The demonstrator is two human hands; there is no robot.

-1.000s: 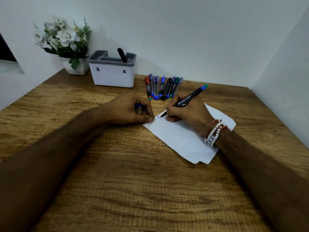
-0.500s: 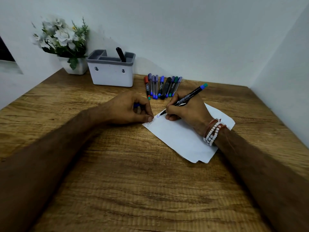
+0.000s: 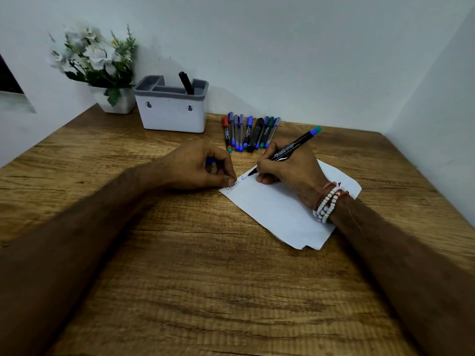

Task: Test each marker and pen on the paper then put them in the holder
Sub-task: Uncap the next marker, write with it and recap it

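Our right hand (image 3: 290, 170) grips the pen (image 3: 295, 146), tip on paper (image 3: 277, 211). Left hand (image 3: 200, 165) curls round a blue cap (image 3: 210, 160) (mostly hidden), thumb on the paper's corner.

Setup was a wood-grain counter (image 3: 205, 291) tucked into a corner, with a plain white back wall (image 3: 282, 47) and another white wall on the right (image 3: 442, 111). The left wall (image 3: 38, 129) had a dark opening (image 3: 6, 78) at the edge. A small white pot of white flowers (image 3: 117, 104) sat at the back left. The light was soft and kinda dim.
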